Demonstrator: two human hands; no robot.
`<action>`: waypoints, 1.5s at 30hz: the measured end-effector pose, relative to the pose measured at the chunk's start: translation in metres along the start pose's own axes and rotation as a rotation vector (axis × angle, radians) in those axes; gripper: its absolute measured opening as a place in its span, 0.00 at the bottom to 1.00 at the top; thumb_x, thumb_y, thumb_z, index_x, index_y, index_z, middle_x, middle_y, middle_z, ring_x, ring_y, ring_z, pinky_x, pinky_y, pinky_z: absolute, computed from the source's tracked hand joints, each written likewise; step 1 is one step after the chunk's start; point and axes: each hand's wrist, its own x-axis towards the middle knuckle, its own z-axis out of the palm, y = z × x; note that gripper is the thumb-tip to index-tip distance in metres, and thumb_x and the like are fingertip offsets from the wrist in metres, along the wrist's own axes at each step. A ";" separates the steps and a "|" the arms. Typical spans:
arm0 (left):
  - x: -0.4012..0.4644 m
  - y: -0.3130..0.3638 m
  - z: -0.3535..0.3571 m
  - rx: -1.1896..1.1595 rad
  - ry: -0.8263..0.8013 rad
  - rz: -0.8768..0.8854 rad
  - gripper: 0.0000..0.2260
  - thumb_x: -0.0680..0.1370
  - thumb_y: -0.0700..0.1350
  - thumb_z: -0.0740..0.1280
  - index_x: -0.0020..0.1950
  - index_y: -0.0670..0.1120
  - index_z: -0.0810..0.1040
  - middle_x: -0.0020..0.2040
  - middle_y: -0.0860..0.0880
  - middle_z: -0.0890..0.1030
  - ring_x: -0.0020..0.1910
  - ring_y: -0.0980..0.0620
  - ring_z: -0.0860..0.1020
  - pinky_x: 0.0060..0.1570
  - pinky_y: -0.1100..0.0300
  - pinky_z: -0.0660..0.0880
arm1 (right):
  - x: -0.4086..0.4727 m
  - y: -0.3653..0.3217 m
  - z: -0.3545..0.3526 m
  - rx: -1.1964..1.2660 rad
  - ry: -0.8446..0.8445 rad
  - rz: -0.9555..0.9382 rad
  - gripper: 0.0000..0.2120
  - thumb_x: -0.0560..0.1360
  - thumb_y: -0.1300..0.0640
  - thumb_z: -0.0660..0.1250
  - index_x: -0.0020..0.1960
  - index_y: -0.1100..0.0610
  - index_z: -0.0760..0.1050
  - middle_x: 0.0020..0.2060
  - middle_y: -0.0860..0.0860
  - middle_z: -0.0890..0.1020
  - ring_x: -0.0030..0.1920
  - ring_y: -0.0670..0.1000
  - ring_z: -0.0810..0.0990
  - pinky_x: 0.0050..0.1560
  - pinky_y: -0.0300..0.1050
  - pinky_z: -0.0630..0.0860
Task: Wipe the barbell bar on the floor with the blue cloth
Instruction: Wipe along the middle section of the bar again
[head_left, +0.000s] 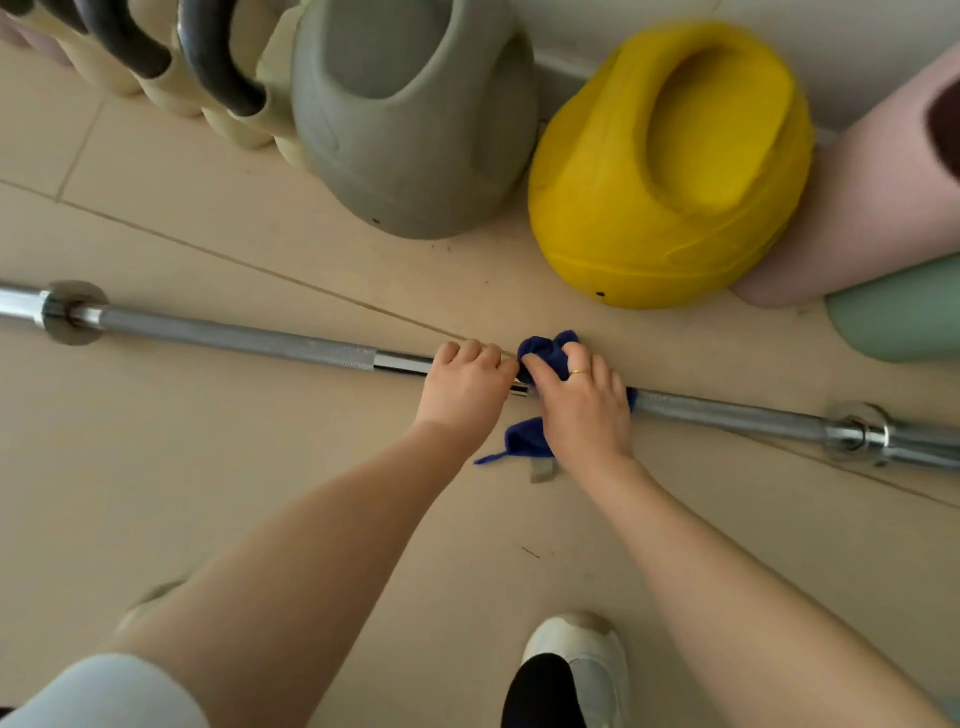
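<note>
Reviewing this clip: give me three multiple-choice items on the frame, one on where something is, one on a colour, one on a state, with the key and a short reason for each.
1. Where does the blue cloth sit?
A. On the barbell bar under the right hand
B. On the yellow kettlebell
C. Beside the white shoe

2. What colour is the kettlebell directly left of the yellow one?
A. Green
B. Grey
C. Red

3. What is the left hand doing?
A. Hanging free above the floor
B. Lifting a kettlebell
C. Holding the bar bare, right beside the cloth

Key:
1 A, the cloth is bunched over the bar with the right hand's fingers curled on it.
2 B, the grey kettlebell stands next to the yellow one.
3 C, its fingers curl over the bar with no cloth beneath them.
</note>
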 end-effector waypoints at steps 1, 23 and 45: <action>0.001 0.001 0.000 0.005 0.011 -0.003 0.16 0.50 0.45 0.82 0.31 0.48 0.79 0.28 0.52 0.78 0.31 0.49 0.79 0.33 0.62 0.73 | -0.002 0.007 -0.001 -0.027 0.017 0.009 0.23 0.67 0.64 0.72 0.61 0.52 0.75 0.52 0.61 0.77 0.45 0.62 0.76 0.43 0.52 0.74; 0.001 0.006 0.009 -0.065 0.054 -0.057 0.18 0.49 0.40 0.82 0.30 0.47 0.77 0.29 0.51 0.78 0.31 0.48 0.78 0.32 0.62 0.72 | -0.011 0.073 -0.011 0.010 0.025 0.447 0.09 0.75 0.61 0.62 0.55 0.55 0.74 0.49 0.62 0.72 0.45 0.64 0.75 0.34 0.49 0.65; 0.000 0.017 -0.003 -0.019 -0.182 -0.155 0.09 0.78 0.39 0.63 0.58 0.41 0.73 0.57 0.44 0.76 0.60 0.42 0.71 0.54 0.53 0.67 | -0.019 0.049 -0.010 0.133 0.041 0.238 0.14 0.75 0.64 0.58 0.60 0.56 0.72 0.59 0.62 0.69 0.53 0.64 0.72 0.41 0.51 0.72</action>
